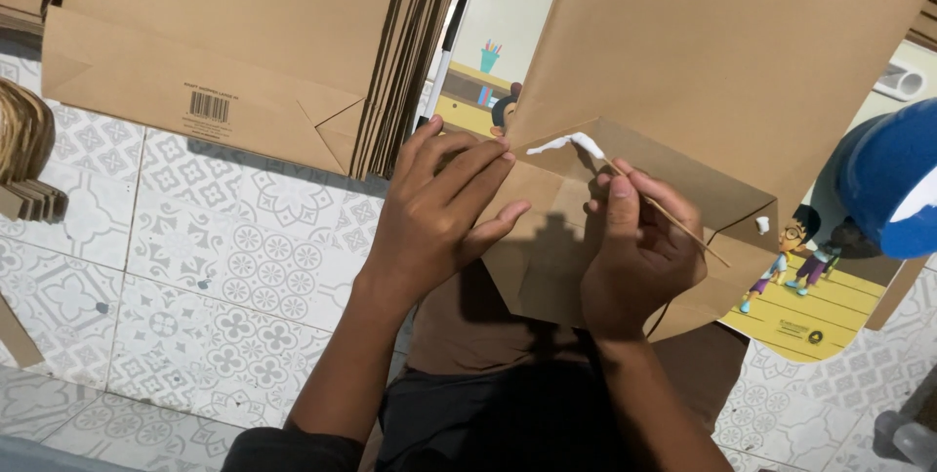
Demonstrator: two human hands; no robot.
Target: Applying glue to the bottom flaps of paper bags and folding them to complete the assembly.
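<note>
The right hand pinches a thin wooden stick between thumb and fingers, its far tip loaded with a blob of white glue that touches the folded bottom flap of a brown paper bag. The left hand lies flat, fingers spread, pressing down the near fold of that same bag — holding nothing, only pinning the paper. The bag rests across the person's lap and over a colourful illustrated poster on the tiled floor.

The step in hand looks like gluing the bag's bottom fold. The next move likely calls for drawing the stick along the flap's edge in an even line while the left hand keeps the crease flat. A stack of finished flat bags lies at the upper left — a blue object sits at the right edge.
</note>
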